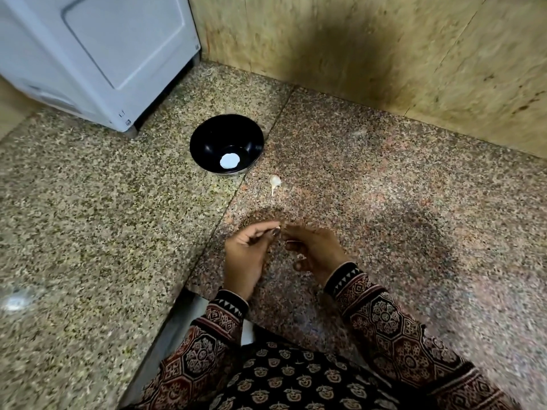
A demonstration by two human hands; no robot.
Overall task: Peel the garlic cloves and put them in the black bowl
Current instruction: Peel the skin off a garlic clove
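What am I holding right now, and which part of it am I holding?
Something small and pale, likely a garlic clove, pinched between the fingertips of the left hand and right hand; which part cannot be told.

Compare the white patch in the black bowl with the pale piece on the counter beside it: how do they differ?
The white patch sits on the floor of the black bowl; the pale piece lies on the counter, right of the bowl and apart from it. The patch is larger, flat, bluish white; the piece is smaller, cream, rounded, with a thin stalk. Both are pale and untouched.
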